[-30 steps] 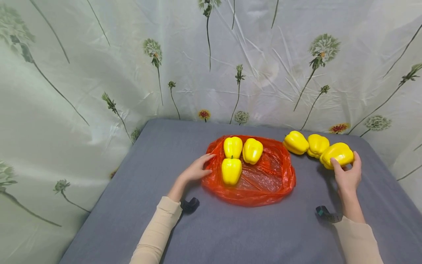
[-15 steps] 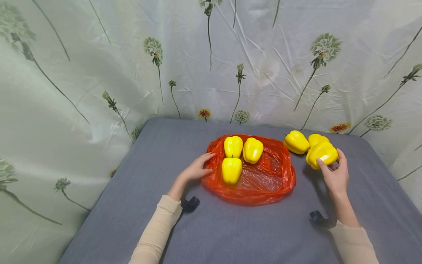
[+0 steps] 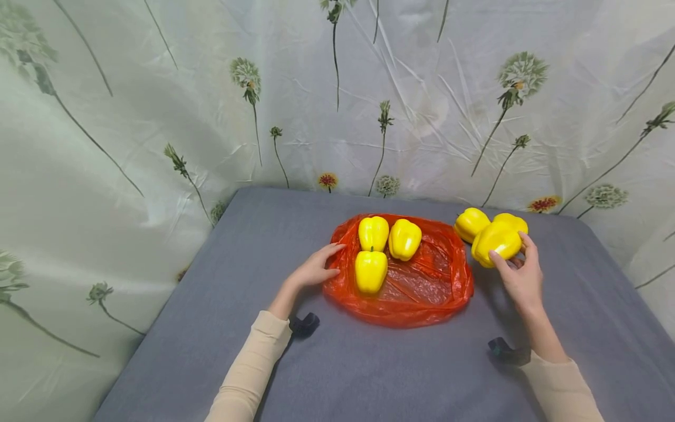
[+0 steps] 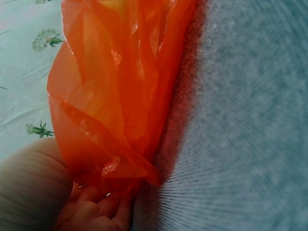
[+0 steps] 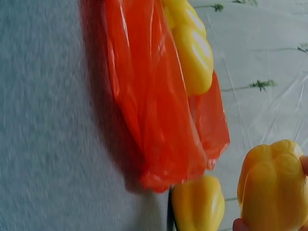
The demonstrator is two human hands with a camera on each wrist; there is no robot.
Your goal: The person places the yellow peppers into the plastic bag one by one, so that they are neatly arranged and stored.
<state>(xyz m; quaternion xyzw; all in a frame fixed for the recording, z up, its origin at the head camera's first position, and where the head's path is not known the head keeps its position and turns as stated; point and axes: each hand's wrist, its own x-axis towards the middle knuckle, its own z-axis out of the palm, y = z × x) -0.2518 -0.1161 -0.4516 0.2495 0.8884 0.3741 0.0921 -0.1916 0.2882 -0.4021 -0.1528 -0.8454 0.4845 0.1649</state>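
My right hand [image 3: 522, 284] holds a yellow bell pepper [image 3: 497, 241] above the table, thumb on its near side. In the right wrist view the same held pepper [image 5: 273, 187] appears at the lower right. Behind it, two more bell peppers lie on the table, one at the left [image 3: 469, 224] and one partly covered [image 3: 514, 221]. A red plastic bag [image 3: 403, 319] lies with its mouth spread wide, three yellow bell peppers [image 3: 371, 272] inside toward its left. With thumb and fingers, my left hand [image 3: 312, 269] grips the bag's left edge; in the left wrist view, film [image 4: 110, 159] hides part of the fingers.
A grey cloth-covered table [image 3: 390, 375] bears everything. Its back edge meets a pale curtain [image 3: 295, 88] printed with dandelions. Dark wrist mounts [image 3: 304, 325] show under both forearms.
My right hand has carried its bell pepper leftward toward the bag, passing in front of the two peppers on the table. The left hand has stayed at the bag's edge.
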